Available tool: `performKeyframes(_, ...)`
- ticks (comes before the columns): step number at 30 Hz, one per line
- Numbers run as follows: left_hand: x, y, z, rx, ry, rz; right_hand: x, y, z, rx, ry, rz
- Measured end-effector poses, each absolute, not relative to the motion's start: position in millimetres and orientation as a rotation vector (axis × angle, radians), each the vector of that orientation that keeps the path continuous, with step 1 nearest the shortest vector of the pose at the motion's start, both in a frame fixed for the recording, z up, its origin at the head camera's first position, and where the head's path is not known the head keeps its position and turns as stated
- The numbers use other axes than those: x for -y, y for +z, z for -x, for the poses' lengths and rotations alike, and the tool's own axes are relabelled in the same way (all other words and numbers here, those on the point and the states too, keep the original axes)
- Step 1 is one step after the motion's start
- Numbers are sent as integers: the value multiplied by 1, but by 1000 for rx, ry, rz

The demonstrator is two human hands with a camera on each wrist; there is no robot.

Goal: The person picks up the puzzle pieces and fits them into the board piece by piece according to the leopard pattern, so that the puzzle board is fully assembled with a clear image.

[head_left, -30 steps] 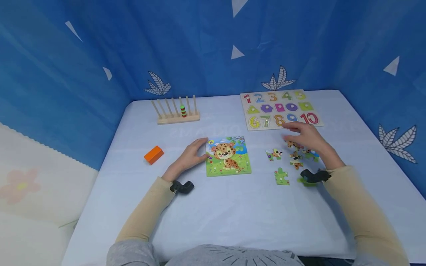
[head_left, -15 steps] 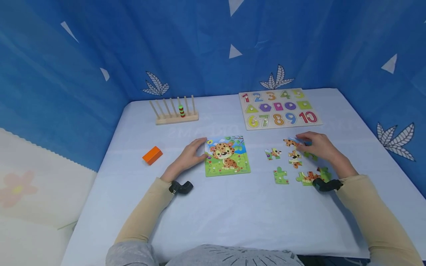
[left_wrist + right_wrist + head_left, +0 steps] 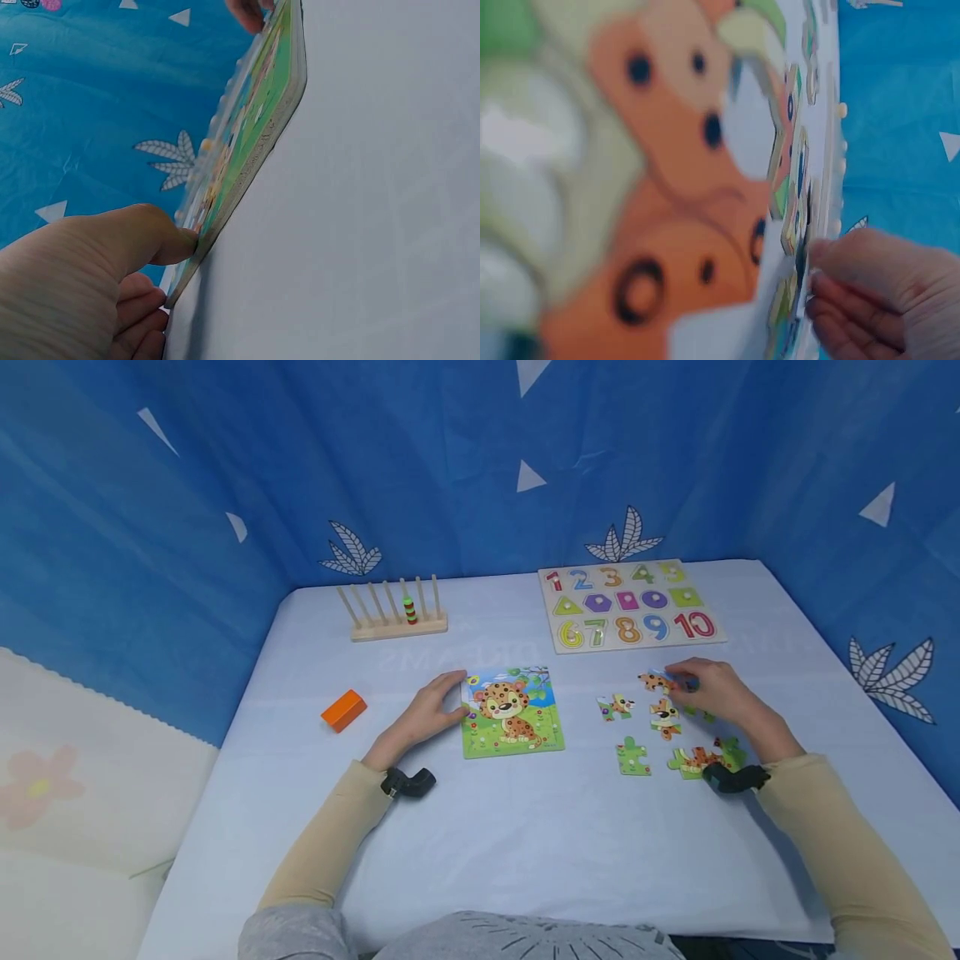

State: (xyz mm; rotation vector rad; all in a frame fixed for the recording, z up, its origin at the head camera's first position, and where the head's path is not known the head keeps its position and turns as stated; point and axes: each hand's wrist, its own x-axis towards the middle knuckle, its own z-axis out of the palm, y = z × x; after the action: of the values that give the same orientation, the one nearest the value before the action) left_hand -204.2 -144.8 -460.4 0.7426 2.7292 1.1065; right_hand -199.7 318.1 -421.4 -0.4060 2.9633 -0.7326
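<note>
A square leopard picture board [image 3: 513, 712] lies on the white table. My left hand [image 3: 429, 712] rests at its left edge; in the left wrist view the thumb [image 3: 176, 244] touches the edge and the fingers are at the corner. To the right are loose jigsaw puzzle pieces. My right hand [image 3: 716, 687] is over the upper ones, thumb and fingers pinching a puzzle piece that they mostly hide. Beside the fingertips lies a spotted orange piece [image 3: 652, 681]. Just below is a dog-like face piece [image 3: 664, 718], with another face piece [image 3: 617, 707] further left.
A green piece [image 3: 633, 758] and a green-orange piece [image 3: 701, 762] lie nearer me, the latter partly under the wrist camera. Behind stand a number board [image 3: 632, 607] and a wooden peg rack [image 3: 400, 627]. An orange block [image 3: 344, 710] sits at left.
Over the second my right hand has come down and to the right onto the upper pieces, then stayed almost still. The left hand keeps its place at the board.
</note>
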Motion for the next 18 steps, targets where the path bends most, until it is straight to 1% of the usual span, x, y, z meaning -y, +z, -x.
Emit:
performKeyframes(4,146,-461,204,-2727,1115,-729,-303,-403,204,-3009,-778,509)
performKeyframes(9,147,-462,203,-2728,1128,-732,-255,-382,217,-2966,-882,697)
performKeyframes(14,146,-462,202,-2716,1124,-747,-198,-386,230,-2846,-923,904)
performKeyframes(18,145,-461,204,-2732,1113,-750,-156,-396,239,-2773,-913,995)
